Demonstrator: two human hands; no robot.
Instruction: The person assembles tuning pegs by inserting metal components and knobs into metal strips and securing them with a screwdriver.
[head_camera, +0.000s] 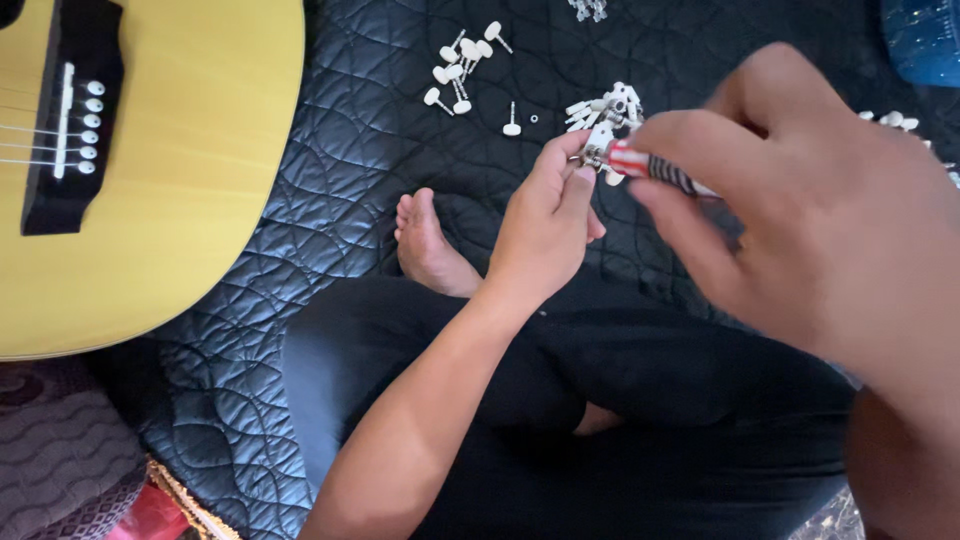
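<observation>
White-knobbed metal guitar tuner set (605, 120) pinched in left hand (545, 225) fingers, mid-scene above lap. Right hand (800, 210) closed around red-white striped screwdriver (650, 168), tip at tuner. Loose white tuner pegs (462, 65) far on dark quilted blanket (330, 160). Yellow acoustic guitar body (170, 180) left.

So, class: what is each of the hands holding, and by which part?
Left hand pinches a white tuning-machine set at its lower end. Right hand grips a striped screwdriver by its handle.
</observation>
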